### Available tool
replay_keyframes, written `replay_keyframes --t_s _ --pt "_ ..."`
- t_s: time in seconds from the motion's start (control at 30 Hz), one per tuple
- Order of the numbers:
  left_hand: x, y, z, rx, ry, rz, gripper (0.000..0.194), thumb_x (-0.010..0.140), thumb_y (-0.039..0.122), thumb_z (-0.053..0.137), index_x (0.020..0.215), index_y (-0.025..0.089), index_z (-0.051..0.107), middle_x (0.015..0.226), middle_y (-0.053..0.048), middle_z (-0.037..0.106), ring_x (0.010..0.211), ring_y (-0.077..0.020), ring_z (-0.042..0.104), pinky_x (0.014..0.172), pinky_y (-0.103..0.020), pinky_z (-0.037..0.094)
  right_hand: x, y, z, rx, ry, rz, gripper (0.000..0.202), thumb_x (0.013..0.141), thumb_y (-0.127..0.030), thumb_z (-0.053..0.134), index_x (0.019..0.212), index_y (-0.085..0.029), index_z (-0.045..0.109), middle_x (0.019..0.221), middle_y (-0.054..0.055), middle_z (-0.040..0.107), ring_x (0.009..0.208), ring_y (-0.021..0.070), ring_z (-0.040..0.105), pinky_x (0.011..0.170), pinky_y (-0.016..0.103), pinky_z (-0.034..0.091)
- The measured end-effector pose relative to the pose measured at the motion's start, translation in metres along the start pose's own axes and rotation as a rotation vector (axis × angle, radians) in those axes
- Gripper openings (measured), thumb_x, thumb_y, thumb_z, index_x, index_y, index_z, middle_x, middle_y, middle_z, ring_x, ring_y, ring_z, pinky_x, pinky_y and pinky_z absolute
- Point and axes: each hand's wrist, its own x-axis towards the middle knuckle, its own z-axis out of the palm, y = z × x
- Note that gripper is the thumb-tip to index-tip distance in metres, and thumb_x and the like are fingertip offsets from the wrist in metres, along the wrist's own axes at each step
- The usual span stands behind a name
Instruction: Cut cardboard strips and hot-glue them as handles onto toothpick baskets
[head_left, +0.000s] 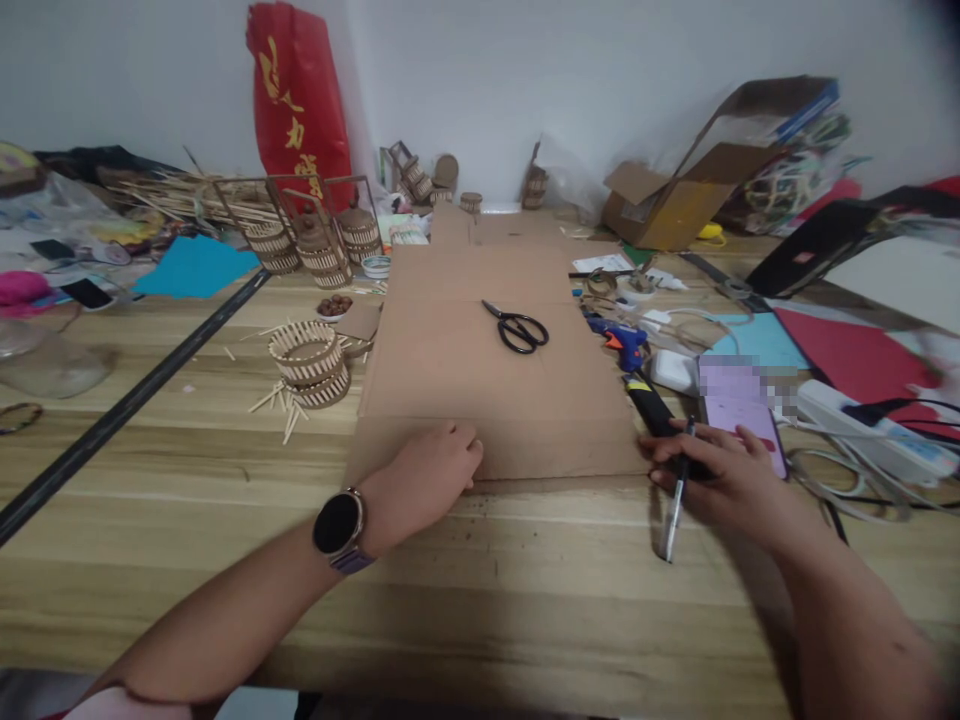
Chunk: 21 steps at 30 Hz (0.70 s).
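My left hand [431, 465], with a watch on its wrist, lies at the front edge of a brown cardboard sheet [442, 350]. Its fingers are curled in on that edge. A pen [677, 510] with a clear barrel is held in my right hand [724, 480], just off the sheet's front right corner. Right by those fingers lies a black and yellow utility knife [646, 402]; its lower end is hidden by the hand. Black-handled scissors [521, 330] rest on the middle of the cardboard. Beyond my right fingers is a phone [739, 405] with a lit screen.
Left of the cardboard stands a round stick basket [309, 365] with loose sticks around it. Small lidded baskets [322, 250] and a red bag [300, 110] stand behind. To the right are a blue glue gun [626, 340], a power strip [877, 430] with cables and an open box [675, 200].
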Motion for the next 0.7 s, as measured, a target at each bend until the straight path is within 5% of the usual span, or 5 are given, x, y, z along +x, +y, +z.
replay_keyframes --t_s 0.27,0.43,0.7 --pt "0.005 -0.017 0.007 0.051 0.041 0.124 0.018 0.101 0.016 0.054 0.111 0.012 0.067 0.108 -0.010 0.067 0.098 -0.0248 0.063 0.075 -0.033 0.045 0.003 0.002 0.000 -0.009 -0.005 -0.004 0.025 0.070 -0.054 0.056 0.077 -0.036 0.072 0.101 0.001 0.082 0.119 0.0389 0.066 0.106 0.069 0.031" --pt "0.015 -0.030 -0.003 0.071 -0.046 0.197 0.015 0.098 0.021 0.059 0.108 0.016 0.070 0.112 -0.009 0.068 0.095 -0.0228 0.065 0.069 -0.031 0.043 0.005 0.018 0.008 -0.021 0.023 0.007 0.029 0.066 -0.060 0.056 0.076 -0.038 0.071 0.097 0.002 0.082 0.115 0.0403 0.068 0.102 0.069 0.034" --pt "0.030 -0.027 -0.018 0.097 -0.161 0.260 0.023 0.090 0.030 0.075 0.105 0.012 0.074 0.110 -0.013 0.074 0.099 -0.0257 0.069 0.074 -0.031 0.047 0.014 0.020 -0.008 -0.006 -0.148 -0.052 0.031 0.070 -0.065 0.057 0.085 -0.043 0.073 0.105 0.002 0.081 0.119 0.0404 0.066 0.102 0.071 0.036"
